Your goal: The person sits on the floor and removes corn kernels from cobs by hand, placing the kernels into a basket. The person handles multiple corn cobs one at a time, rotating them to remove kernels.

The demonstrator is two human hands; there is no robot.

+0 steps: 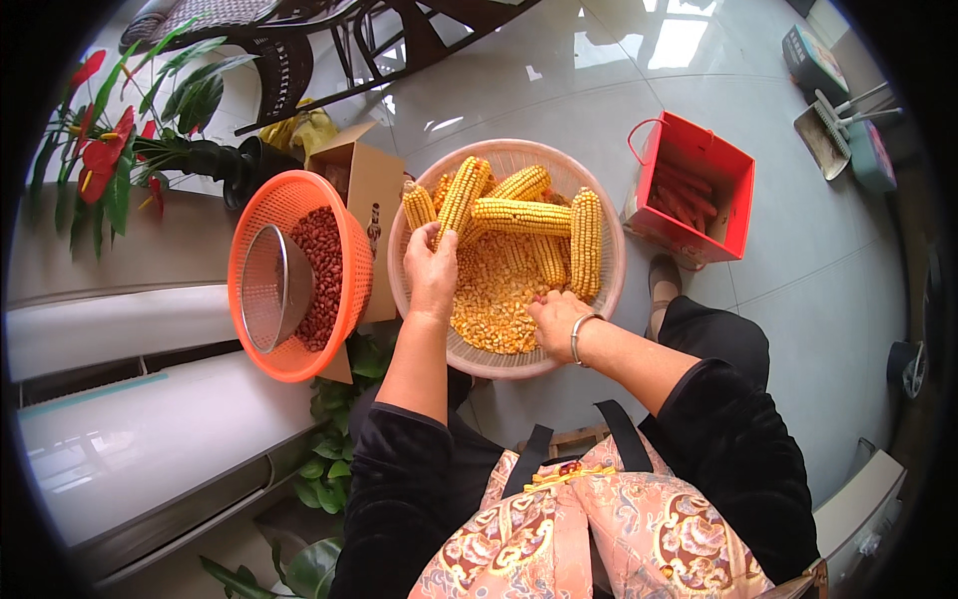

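A pale pink plastic basket stands in front of me with corn in it. My left hand grips an ear of yellow corn near its lower end and holds it slanting over the basket. Loose corn kernels cover the basket's near part. My right hand, with a metal bracelet at the wrist, is low over them, fingers bent. Something small and reddish shows at its fingertips; whether it is held is unclear. Another ear of corn lies crosswise, and one more ear leans at the right rim.
Left, an orange colander holds reddish nuts or beans and a metal strainer. A cardboard box stands behind it. On the right, a red box contains reddish cobs. A potted anthurium is far left.
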